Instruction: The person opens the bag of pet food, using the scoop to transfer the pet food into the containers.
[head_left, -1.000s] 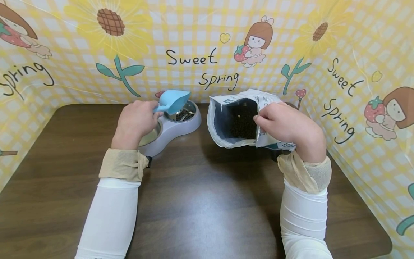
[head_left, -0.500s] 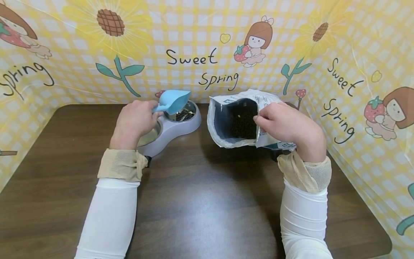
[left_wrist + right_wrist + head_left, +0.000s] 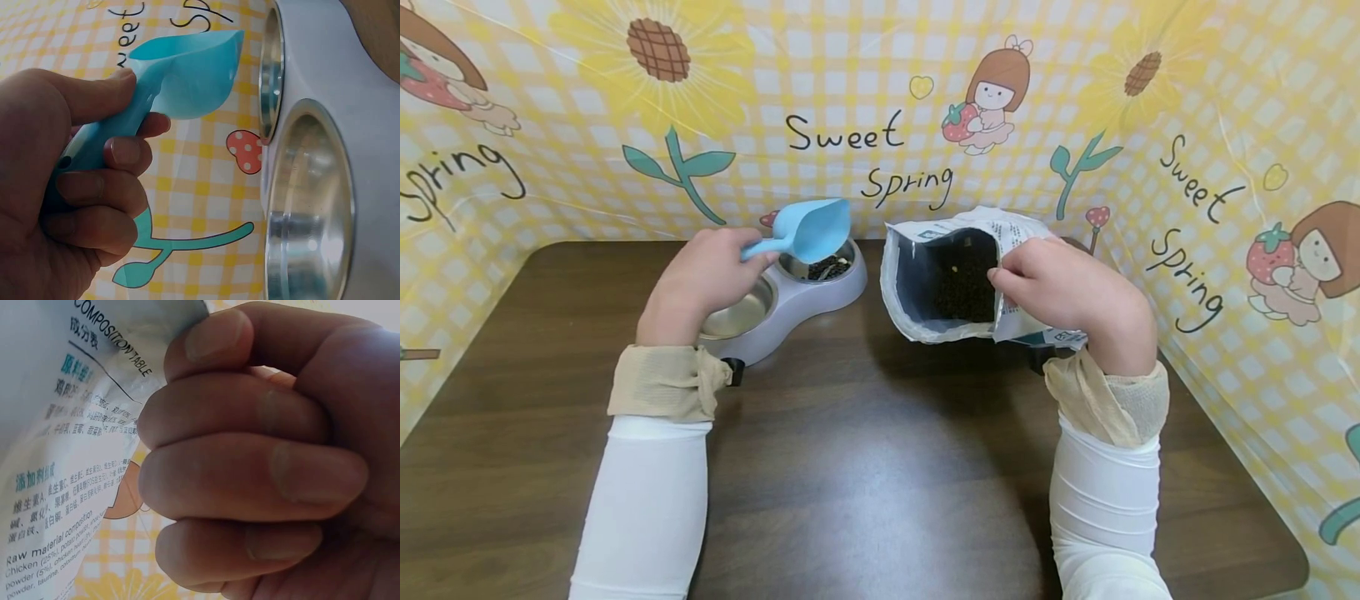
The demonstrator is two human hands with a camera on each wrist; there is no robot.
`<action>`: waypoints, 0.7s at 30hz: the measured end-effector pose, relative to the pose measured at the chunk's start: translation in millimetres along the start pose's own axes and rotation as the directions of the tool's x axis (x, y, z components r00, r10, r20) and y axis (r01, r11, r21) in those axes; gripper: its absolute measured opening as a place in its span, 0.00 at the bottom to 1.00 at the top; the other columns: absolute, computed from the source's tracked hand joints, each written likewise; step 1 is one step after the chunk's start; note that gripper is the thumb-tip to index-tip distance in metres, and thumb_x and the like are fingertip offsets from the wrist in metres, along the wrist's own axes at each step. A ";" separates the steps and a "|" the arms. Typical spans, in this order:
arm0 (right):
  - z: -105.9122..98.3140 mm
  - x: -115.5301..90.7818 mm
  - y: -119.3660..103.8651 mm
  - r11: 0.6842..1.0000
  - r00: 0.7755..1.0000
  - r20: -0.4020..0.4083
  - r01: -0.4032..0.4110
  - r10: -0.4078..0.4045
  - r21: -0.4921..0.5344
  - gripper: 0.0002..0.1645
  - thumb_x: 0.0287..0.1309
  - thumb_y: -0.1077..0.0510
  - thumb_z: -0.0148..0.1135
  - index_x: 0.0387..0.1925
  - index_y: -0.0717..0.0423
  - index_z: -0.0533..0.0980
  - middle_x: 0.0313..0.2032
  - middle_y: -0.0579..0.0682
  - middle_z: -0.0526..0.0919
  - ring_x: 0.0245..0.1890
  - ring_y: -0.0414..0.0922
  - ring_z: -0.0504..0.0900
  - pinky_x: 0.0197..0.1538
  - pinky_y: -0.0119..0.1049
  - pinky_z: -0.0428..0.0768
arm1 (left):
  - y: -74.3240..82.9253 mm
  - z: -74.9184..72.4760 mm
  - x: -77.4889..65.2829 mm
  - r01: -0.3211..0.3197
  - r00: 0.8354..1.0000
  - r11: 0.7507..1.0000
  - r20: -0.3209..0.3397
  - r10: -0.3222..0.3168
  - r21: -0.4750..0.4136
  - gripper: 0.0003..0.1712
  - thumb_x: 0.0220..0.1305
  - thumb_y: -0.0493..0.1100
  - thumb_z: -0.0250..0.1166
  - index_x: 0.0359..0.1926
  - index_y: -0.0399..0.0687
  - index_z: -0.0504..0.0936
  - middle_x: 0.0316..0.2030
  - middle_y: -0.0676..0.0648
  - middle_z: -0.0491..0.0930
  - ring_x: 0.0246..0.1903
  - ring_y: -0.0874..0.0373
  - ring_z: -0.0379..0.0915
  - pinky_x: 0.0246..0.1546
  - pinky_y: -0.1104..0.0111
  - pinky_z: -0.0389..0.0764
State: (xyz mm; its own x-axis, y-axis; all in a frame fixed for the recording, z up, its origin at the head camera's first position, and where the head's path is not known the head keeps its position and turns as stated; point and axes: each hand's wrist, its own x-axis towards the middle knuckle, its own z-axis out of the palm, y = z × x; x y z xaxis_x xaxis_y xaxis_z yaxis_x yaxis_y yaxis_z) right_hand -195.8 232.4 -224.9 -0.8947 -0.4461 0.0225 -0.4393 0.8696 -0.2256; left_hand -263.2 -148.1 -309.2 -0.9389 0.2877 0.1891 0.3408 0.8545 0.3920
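My left hand (image 3: 706, 277) grips the handle of a light blue scoop (image 3: 812, 229), fingers curled round it as the left wrist view shows. The scoop hangs above the far steel bowl (image 3: 848, 248) of a pale double pet feeder, and dark kibble (image 3: 827, 268) lies in that bowl. The near steel bowl (image 3: 310, 206) shows bare metal inside. At the right, my right hand (image 3: 1060, 283) pinches the rim of a white pet food bag (image 3: 910, 329). The bag's mouth faces me, with dark brown kibble (image 3: 966, 287) inside. Printed ingredient text covers the bag's side in the right wrist view.
The feeder's pale stand (image 3: 782, 321) sits near the back of the dark wooden table (image 3: 850, 467). A yellow checked cloth (image 3: 842, 67) with printed flowers and lettering rises behind the table and along both sides.
My left hand has drawn back slightly to the left, and the scoop has risen and turned a little, showing more of the near bowl. The right hand and bag stay put.
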 end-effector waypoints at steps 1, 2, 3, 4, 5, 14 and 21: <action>0.0 0.1 -0.1 1.000 1.000 0.000 0.000 0.000 0.000 0.31 0.70 0.56 0.49 0.07 0.49 0.61 0.10 0.41 0.57 0.11 0.41 0.61 0.21 0.36 0.65 | -0.1 -0.8 -0.5 -0.001 1.000 1.000 0.004 0.001 -0.009 0.16 0.72 0.51 0.57 0.33 0.43 0.76 0.19 0.46 0.61 0.23 0.50 0.62 0.25 0.63 0.63; 0.1 0.0 -0.2 1.000 1.000 0.001 0.000 0.000 -0.002 0.31 0.70 0.55 0.49 0.08 0.49 0.61 0.10 0.41 0.57 0.11 0.41 0.61 0.21 0.36 0.65 | -0.3 -1.5 -0.9 -0.005 1.000 1.000 0.006 0.005 -0.012 0.17 0.72 0.51 0.56 0.32 0.43 0.76 0.19 0.46 0.61 0.23 0.51 0.62 0.24 0.64 0.63; 0.1 0.0 -0.5 1.000 1.000 0.001 -0.001 0.001 -0.002 0.31 0.70 0.55 0.49 0.07 0.49 0.61 0.10 0.41 0.57 0.11 0.41 0.61 0.21 0.36 0.65 | -0.4 -2.0 -1.3 -0.006 1.000 1.000 0.012 0.006 -0.017 0.18 0.72 0.51 0.56 0.32 0.43 0.76 0.19 0.46 0.61 0.23 0.51 0.62 0.24 0.64 0.63; 0.3 0.1 -0.5 1.000 1.000 0.002 -0.001 0.001 -0.002 0.31 0.69 0.55 0.49 0.07 0.49 0.61 0.10 0.41 0.57 0.11 0.41 0.60 0.21 0.36 0.65 | -0.5 -2.5 -1.7 -0.005 1.000 1.000 0.018 0.006 -0.021 0.18 0.72 0.52 0.56 0.31 0.43 0.76 0.19 0.47 0.62 0.23 0.51 0.62 0.24 0.64 0.63; 0.4 0.2 -0.6 1.000 1.000 0.003 -0.002 0.002 -0.001 0.31 0.69 0.55 0.49 0.07 0.49 0.61 0.10 0.41 0.57 0.10 0.41 0.60 0.21 0.36 0.65 | -0.7 -2.9 -1.9 -0.005 1.000 1.000 0.024 0.006 -0.024 0.19 0.72 0.53 0.55 0.30 0.43 0.76 0.19 0.46 0.62 0.23 0.51 0.62 0.24 0.64 0.64; -0.4 -0.3 -1.6 1.000 1.000 -0.001 -0.004 0.004 -0.003 0.30 0.69 0.56 0.49 0.08 0.49 0.62 0.10 0.41 0.58 0.11 0.42 0.61 0.22 0.36 0.66 | 4.1 -15.1 -6.9 0.009 0.997 0.999 0.081 -0.005 -0.052 0.23 0.74 0.56 0.52 0.30 0.43 0.75 0.19 0.46 0.64 0.23 0.52 0.62 0.26 0.63 0.64; -0.6 1.5 -1.0 1.000 1.000 -0.006 -0.012 0.012 -0.004 0.30 0.69 0.56 0.49 0.08 0.49 0.62 0.10 0.42 0.58 0.11 0.42 0.61 0.21 0.36 0.66 | 16.3 -30.0 -15.2 -0.013 0.996 0.995 0.087 0.022 -0.100 0.23 0.74 0.56 0.51 0.31 0.43 0.76 0.20 0.45 0.66 0.21 0.53 0.61 0.26 0.63 0.65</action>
State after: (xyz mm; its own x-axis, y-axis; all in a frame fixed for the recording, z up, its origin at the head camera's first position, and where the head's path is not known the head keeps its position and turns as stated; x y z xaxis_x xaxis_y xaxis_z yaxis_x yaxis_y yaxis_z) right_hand -196.8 231.0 -224.1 -0.9004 -0.4344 0.0257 -0.4289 0.8757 -0.2217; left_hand -241.9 -151.6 -278.7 -0.9319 0.3429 0.1184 0.3562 0.8029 0.4779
